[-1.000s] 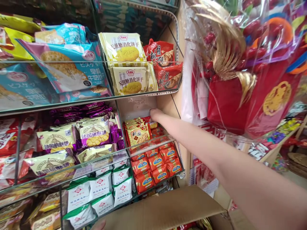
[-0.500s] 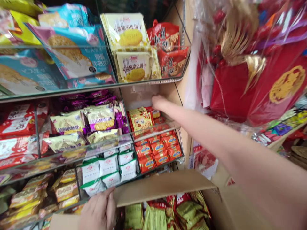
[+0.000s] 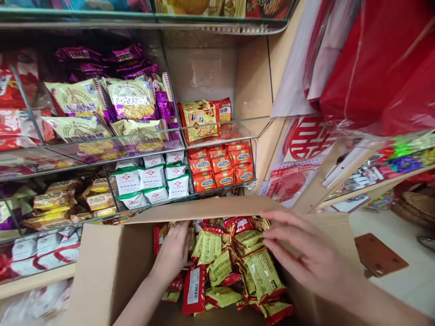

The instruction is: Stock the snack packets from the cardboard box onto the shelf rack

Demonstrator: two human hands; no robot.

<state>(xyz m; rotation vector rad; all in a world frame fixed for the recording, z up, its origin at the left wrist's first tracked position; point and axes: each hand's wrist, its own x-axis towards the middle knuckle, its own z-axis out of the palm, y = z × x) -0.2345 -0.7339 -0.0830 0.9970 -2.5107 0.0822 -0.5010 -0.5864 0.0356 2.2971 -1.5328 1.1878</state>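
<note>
An open cardboard box in front of me holds a loose pile of red-and-yellow snack packets. My left hand reaches into its left side, fingers together and curled down on a snack packet at the back; the fingertips are hidden. Over the box's right side, my right hand has its fingers apart beside the packets, with nothing held. Beyond the raised box flap, a shelf compartment holds a small group of similar red-and-yellow packets, standing upright toward its left.
Glass dividers edge the shelf compartments. Small red packets and white-and-green packets fill the row below. Purple-and-cream biscuit packets sit at left. Red bags in clear plastic hang at upper right.
My right hand has come back from the shelf compartment down to the box. The left hand has moved from the flap's edge into the box. The view has tilted downward.
</note>
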